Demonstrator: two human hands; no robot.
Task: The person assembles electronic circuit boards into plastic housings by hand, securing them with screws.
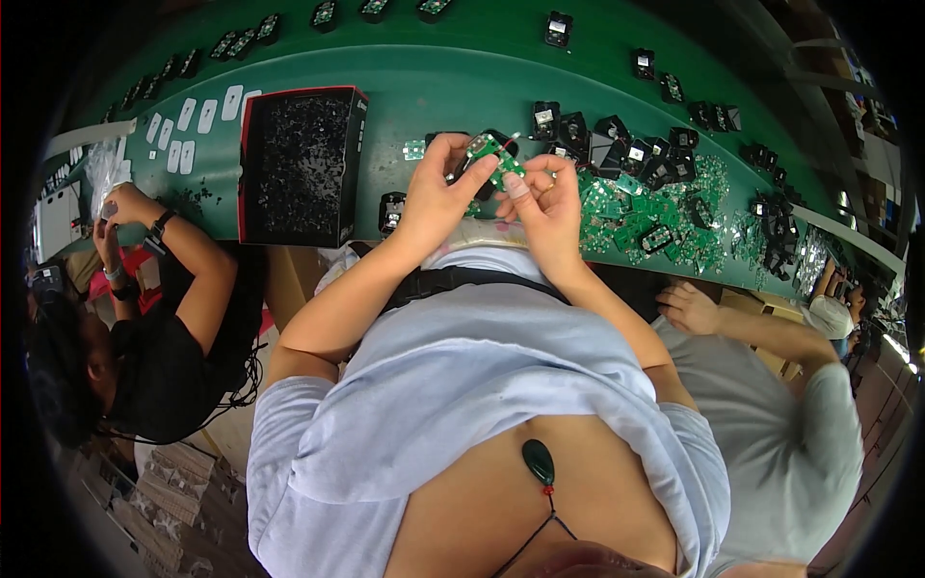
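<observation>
A small green circuit board point(509, 170) is held up in front of me over the bench, with a thin red wire near its top and a dark casing partly behind it. My left hand point(436, 196) grips it from the left, thumb on its front. From the right, my right hand point(549, 200) pinches its lower edge between thumb and fingers. How board and casing join is hidden by my fingers. Beside my left wrist, a black casing point(392, 210) rests at the bench edge. Another green board point(413, 149) lies just beyond my left hand.
A box point(358, 144) of small black parts stands to the left, near white plates point(207, 117). Rightward lie loose green boards point(617, 207) and black casings point(609, 144). More casings line the green belt point(482, 31). People sit close on both sides.
</observation>
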